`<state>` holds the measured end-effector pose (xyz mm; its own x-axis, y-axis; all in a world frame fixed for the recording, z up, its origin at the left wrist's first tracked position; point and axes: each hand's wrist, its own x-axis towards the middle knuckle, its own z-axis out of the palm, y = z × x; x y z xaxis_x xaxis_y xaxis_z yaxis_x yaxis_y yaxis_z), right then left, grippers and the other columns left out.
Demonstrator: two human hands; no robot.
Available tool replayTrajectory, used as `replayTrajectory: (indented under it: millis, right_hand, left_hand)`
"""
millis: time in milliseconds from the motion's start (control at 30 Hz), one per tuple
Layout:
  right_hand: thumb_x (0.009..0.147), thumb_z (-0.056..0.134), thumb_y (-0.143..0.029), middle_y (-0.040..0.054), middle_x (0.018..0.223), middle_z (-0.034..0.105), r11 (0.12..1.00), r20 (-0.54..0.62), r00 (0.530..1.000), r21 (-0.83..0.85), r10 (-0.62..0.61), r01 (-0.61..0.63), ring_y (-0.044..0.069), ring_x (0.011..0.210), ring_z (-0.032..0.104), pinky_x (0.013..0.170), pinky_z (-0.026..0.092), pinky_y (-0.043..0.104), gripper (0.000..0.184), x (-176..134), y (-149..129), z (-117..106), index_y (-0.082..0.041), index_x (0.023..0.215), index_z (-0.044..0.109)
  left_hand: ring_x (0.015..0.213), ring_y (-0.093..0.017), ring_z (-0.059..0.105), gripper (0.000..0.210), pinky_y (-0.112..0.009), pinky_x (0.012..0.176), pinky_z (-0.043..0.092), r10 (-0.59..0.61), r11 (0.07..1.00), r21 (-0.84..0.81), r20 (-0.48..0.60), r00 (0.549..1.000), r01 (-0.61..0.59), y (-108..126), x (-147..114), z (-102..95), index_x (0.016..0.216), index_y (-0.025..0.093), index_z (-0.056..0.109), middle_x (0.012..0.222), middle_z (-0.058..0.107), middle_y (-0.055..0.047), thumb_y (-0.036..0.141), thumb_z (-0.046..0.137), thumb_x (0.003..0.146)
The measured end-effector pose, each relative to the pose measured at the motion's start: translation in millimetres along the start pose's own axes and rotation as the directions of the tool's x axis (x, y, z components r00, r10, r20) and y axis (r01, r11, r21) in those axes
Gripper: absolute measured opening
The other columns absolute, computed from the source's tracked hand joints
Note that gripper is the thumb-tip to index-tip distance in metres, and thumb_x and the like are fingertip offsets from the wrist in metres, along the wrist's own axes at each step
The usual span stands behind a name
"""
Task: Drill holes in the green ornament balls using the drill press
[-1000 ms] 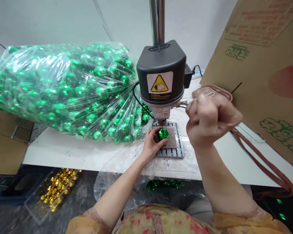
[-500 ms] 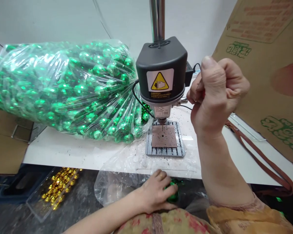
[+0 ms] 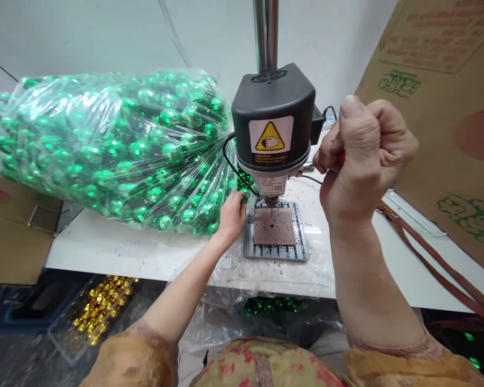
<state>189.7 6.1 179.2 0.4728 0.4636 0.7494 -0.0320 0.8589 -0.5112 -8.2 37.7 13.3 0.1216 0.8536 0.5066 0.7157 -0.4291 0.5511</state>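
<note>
At the mouth of a clear plastic bag [image 3: 116, 156] full of shiny green faceted balls, my left hand [image 3: 233, 215] reaches in among the balls [image 3: 244, 177] beside the drill press. Its fingertips are partly hidden, so whether a ball is held cannot be made out. My right hand [image 3: 365, 156] is raised to the right of the black drill press [image 3: 272, 118], closed around its feed handle [image 3: 342, 157], of which only a bit of red shows. Under the drill bit, a brown square plate [image 3: 276, 234] with a dark hole lies on the slotted metal base [image 3: 302, 250].
Dark shavings dot the white table [image 3: 125, 252]. Below its front edge are more green balls [image 3: 274, 305] in clear plastic and a clear bin of gold balls [image 3: 105, 303]. A cardboard box [image 3: 439, 123] and a brown strap [image 3: 435, 263] are at the right.
My left hand has moved from the green balls near my lap up and forward to the bag's mouth. My right hand stays closed beside the drill press. The view has shifted slightly.
</note>
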Motion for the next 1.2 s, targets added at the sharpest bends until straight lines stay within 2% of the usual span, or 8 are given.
replayTrajectory:
  millis: [100, 233, 367, 467, 633, 733, 800, 1200]
  right_hand:
    - [0.093, 0.064, -0.029, -0.0068, 0.049, 0.035, 1.0, -0.011, 1.0, 0.001, -0.001, 0.001, 0.003, 0.04, 0.032, 0.039, 0.024, 0.022, 0.045, -0.4, 0.3, 0.5, -0.021, 0.061, 0.033]
    - [0.093, 0.064, -0.03, -0.0064, 0.05, 0.036, 1.0, -0.013, 1.0, 0.002, 0.006, -0.006, 0.003, 0.041, 0.032, 0.041, 0.024, 0.023, 0.045, -0.9, -1.1, 1.0, -0.021, 0.061, 0.034]
    - [0.094, 0.062, -0.03, -0.0065, 0.053, 0.037, 1.0, 0.006, 1.0, 0.005, 0.019, -0.019, 0.002, 0.043, 0.034, 0.043, 0.028, 0.022, 0.044, -1.9, -2.7, 0.7, -0.021, 0.062, 0.034]
    - [0.096, 0.059, -0.026, -0.0068, 0.053, 0.036, 1.0, 0.011, 1.0, 0.01, 0.022, -0.022, 0.002, 0.043, 0.033, 0.045, 0.028, 0.021, 0.043, -2.7, -2.8, 0.7, -0.02, 0.062, 0.033]
    - [0.096, 0.061, -0.029, -0.0069, 0.053, 0.035, 0.999, -0.016, 1.0, -0.025, 0.023, -0.023, 0.002, 0.043, 0.032, 0.045, 0.028, 0.022, 0.045, -2.7, -2.5, 2.6, -0.021, 0.062, 0.032]
    - [0.094, 0.062, -0.023, -0.0078, 0.051, 0.037, 0.999, -0.038, 0.999, 0.025, 0.025, -0.024, 0.003, 0.042, 0.033, 0.044, 0.029, 0.023, 0.043, -2.0, -2.4, 3.6, -0.022, 0.061, 0.034]
    - [0.093, 0.061, -0.018, -0.0084, 0.051, 0.037, 0.998, -0.036, 0.999, 0.056, 0.024, -0.022, 0.003, 0.041, 0.033, 0.044, 0.028, 0.023, 0.042, -1.6, -1.8, 3.3, -0.022, 0.061, 0.035]
    - [0.094, 0.06, -0.021, -0.009, 0.051, 0.035, 0.997, -0.001, 1.0, 0.074, -0.023, 0.023, 0.002, 0.04, 0.033, 0.043, 0.026, 0.023, 0.042, -2.1, 1.2, 0.8, -0.022, 0.063, 0.032]
  left_hand:
    - [0.108, -0.033, 0.064, 0.029, -0.044, 0.098, 0.051, -0.124, 0.986, 0.122, 0.065, 0.99, 0.115, -16.1, 42.6, 16.4, 0.096, 0.02, 0.07, 0.106, 0.07, -0.013, -0.002, 0.066, 0.077]
    - [0.114, -0.036, 0.06, 0.037, -0.045, 0.099, 0.049, -0.147, 0.983, 0.128, 0.109, 0.983, 0.133, -21.1, 62.4, 28.9, 0.08, 0.021, 0.068, 0.093, 0.069, -0.009, -0.01, 0.074, 0.06]
    - [0.108, -0.033, 0.063, 0.032, -0.043, 0.097, 0.05, -0.158, 0.985, 0.075, 0.022, 0.987, 0.156, -14.5, 50.5, 14.2, 0.098, 0.02, 0.07, 0.104, 0.067, -0.01, 0.004, 0.077, 0.071]
    - [0.086, -0.021, 0.064, 0.031, -0.034, 0.083, 0.052, -0.208, 0.966, -0.167, -0.042, 0.977, 0.198, -6.7, 24.7, -5.5, 0.116, 0.022, 0.068, 0.101, 0.066, -0.006, 0.023, 0.074, 0.085]
    - [0.085, -0.016, 0.066, 0.042, -0.028, 0.075, 0.054, -0.357, 0.653, -0.685, 0.098, 0.929, 0.323, 9.1, -26.0, -20.9, 0.122, 0.025, 0.066, 0.101, 0.07, -0.003, 0.048, 0.074, 0.088]
    - [0.089, -0.017, 0.069, 0.046, -0.029, 0.076, 0.056, -0.394, 0.448, -0.786, 0.254, 0.883, 0.426, 18.9, -43.2, -15.9, 0.121, 0.026, 0.066, 0.104, 0.073, -0.004, 0.051, 0.078, 0.084]
    - [0.087, -0.016, 0.069, 0.048, -0.028, 0.077, 0.056, -0.411, 0.408, -0.799, 0.271, 0.871, 0.441, 22.8, -46.7, -9.5, 0.118, 0.025, 0.066, 0.1, 0.074, -0.003, 0.05, 0.083, 0.08]
    - [0.087, -0.017, 0.066, 0.047, -0.03, 0.08, 0.052, -0.294, 0.749, -0.573, 0.161, 0.942, 0.332, 22.5, -45.6, 23.2, 0.117, 0.022, 0.065, 0.102, 0.074, -0.005, 0.046, 0.082, 0.081]
